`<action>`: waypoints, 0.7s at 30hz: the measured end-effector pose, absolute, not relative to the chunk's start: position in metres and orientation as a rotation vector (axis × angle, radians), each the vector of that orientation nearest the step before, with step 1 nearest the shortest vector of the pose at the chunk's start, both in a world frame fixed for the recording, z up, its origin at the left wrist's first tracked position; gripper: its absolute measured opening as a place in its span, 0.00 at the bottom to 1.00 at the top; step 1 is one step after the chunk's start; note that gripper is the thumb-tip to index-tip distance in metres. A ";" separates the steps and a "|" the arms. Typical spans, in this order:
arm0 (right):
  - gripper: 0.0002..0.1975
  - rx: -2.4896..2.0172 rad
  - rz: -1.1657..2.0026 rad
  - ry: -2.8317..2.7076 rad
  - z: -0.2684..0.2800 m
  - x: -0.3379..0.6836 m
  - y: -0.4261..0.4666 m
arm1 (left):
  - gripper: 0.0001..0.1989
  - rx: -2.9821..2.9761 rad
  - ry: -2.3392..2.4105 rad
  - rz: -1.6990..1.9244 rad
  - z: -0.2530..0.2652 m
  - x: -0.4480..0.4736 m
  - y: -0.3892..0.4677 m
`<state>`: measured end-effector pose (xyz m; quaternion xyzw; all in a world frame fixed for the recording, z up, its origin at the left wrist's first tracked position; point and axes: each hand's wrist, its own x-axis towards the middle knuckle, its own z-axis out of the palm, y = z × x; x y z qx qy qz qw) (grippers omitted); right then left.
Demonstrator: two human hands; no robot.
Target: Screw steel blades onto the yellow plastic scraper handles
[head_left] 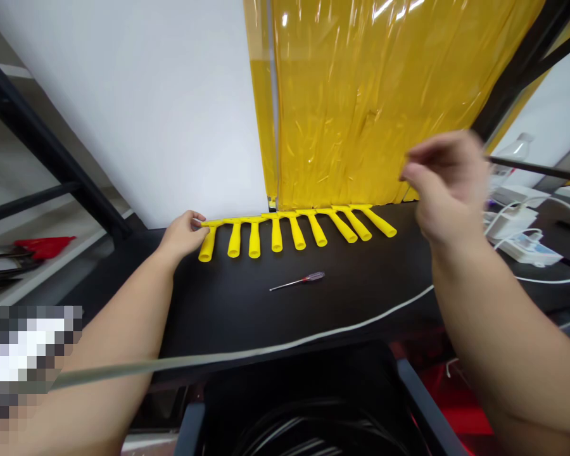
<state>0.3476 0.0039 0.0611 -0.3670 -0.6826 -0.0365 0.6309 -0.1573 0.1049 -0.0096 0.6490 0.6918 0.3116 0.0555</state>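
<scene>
Several yellow T-shaped plastic pieces with hollow round handles (254, 240) lie in a row on the black tabletop (228, 304), their crossbars along its back edge. At the left end of the row, my left hand (185, 234) is closed on the crossbar end of the leftmost yellow T-shaped piece (208, 246). My right hand (451, 183) is raised over the right side of the table, apart from the row. Its fingers are curled but smeared by motion; whether they hold anything is unclear. A screwdriver (298, 281) with a clear purplish handle lies in front of the row.
A white panel (161, 101) and a yellow plastic curtain (361, 114) stand behind the table. A pale cable (313, 339) runs across the front. Power strips (527, 244) with cords and a clear bottle (517, 149) are at right. Black frame bars (52, 145) slant at left.
</scene>
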 end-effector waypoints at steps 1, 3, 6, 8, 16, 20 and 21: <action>0.08 -0.940 -0.058 -1.546 0.056 0.352 0.020 | 0.20 1.946 2.115 0.918 -0.013 -0.160 0.108; 0.06 -1.213 -0.015 -1.467 0.040 0.367 0.056 | 0.21 1.901 2.149 0.898 -0.020 -0.167 0.113; 0.08 -1.564 -0.044 -1.345 0.003 0.395 0.100 | 0.21 1.856 2.159 0.848 -0.026 -0.174 0.119; 0.08 -1.776 0.015 -1.425 -0.020 0.411 0.114 | 0.21 1.846 2.145 0.833 -0.028 -0.176 0.121; 0.19 -2.239 0.238 -1.553 -0.049 0.425 0.122 | 0.19 1.814 2.120 0.961 -0.034 -0.180 0.122; 0.12 -2.215 0.232 -1.474 -0.045 0.424 0.122 | 0.17 1.849 2.086 1.060 -0.029 -0.174 0.116; 0.14 -2.191 0.211 -1.440 -0.043 0.424 0.121 | 0.16 1.883 2.086 1.116 -0.025 -0.172 0.114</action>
